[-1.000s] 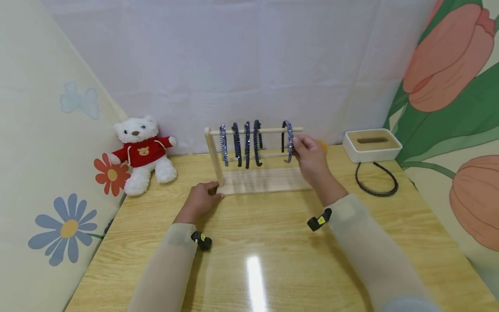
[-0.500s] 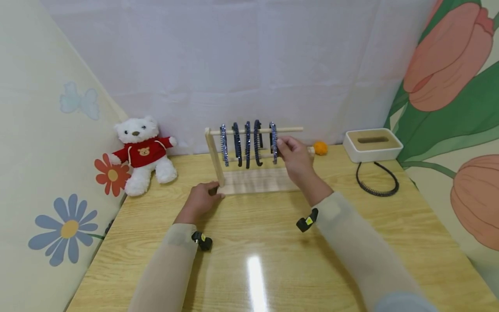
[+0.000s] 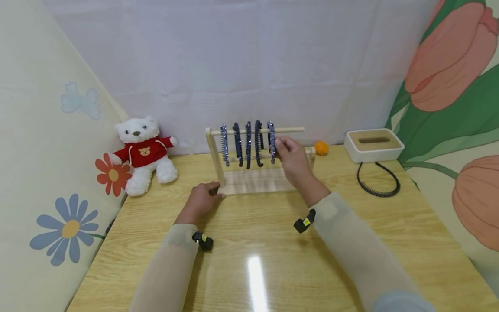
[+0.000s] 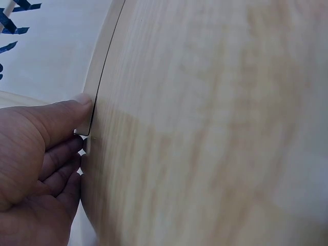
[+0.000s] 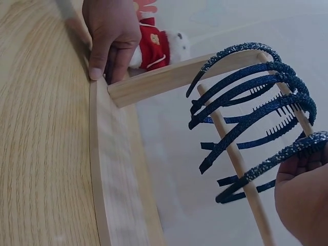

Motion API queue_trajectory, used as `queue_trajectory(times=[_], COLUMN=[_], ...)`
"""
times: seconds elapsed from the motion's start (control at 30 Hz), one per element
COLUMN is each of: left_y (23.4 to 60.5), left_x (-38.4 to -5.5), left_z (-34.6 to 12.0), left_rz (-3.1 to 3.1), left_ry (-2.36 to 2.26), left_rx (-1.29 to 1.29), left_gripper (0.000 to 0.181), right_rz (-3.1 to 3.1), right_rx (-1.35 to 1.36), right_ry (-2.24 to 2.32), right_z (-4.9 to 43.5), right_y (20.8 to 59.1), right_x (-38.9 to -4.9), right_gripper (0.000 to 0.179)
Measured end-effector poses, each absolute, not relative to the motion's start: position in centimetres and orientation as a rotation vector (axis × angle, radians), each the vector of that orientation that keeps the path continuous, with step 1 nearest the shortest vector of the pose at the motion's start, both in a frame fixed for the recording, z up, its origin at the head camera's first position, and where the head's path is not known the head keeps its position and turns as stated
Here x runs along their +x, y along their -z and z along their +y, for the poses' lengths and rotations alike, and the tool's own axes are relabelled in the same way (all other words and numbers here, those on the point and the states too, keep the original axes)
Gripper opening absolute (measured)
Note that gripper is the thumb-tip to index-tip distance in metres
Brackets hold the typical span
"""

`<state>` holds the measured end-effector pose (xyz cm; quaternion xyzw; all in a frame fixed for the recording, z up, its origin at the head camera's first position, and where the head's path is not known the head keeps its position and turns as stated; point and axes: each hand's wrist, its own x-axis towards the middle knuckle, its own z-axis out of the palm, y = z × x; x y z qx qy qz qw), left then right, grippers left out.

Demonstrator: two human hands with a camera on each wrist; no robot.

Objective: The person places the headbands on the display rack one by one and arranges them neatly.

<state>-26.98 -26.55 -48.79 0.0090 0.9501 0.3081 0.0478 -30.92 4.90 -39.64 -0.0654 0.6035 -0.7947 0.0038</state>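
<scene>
A wooden rack (image 3: pixel 253 182) with crossbars stands at the back middle of the table. Several dark blue glittery headbands (image 3: pixel 248 145) hang along its top bar in the head view. My right hand (image 3: pixel 295 162) pinches the rightmost sparkly headband (image 3: pixel 272 147) between thumb and fingers; this one loops over the bar too. In the right wrist view, the held headband (image 5: pixel 266 165) sits apart from the others, its fingers side partly hidden. My left hand (image 3: pixel 200 201) grips the left front corner of the rack's base, with the thumb (image 4: pixel 61 119) along its edge.
A black toothed headband (image 3: pixel 378 190) lies on the table at the right, before a white tissue box (image 3: pixel 374 145) with a wooden lid. An orange ball (image 3: pixel 321 148) is beside the rack's right end. A white teddy bear (image 3: pixel 142 147) in red sits at the left.
My right hand has slid the sparkly headband leftward along the top bar, closer to the others. The orange ball has come into fuller view. My left hand has stayed on the base.
</scene>
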Motion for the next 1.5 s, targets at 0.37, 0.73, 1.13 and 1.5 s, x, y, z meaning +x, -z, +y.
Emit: queue_trajectory(times=[0.37, 0.73, 1.13, 1.5], left_y=[48.8, 49.0, 48.9, 49.0], left_x=[-27.1, -27.5, -27.2, -27.3], left_z=[-26.5, -26.4, -26.5, -26.7], left_rz=[2.891, 2.907, 2.911, 2.909], left_ry=[-0.936, -0.91, -0.911, -0.902], left_rx=[0.017, 0.042, 0.03, 0.027], left_gripper=[0.056, 0.055, 0.055, 0.056], right_rz=[1.857, 1.784, 1.819, 2.225], right_rx=[-0.231, -0.282, -0.304, -0.356], right_ry=[2.496, 2.525, 2.487, 2.33], right_z=[4.9, 5.3, 5.2, 7.2], right_y=[39.7, 40.0, 40.1, 41.6], right_x=[-30.8, -30.7, -30.6, -30.2], right_gripper=[0.03, 0.042, 0.044, 0.044])
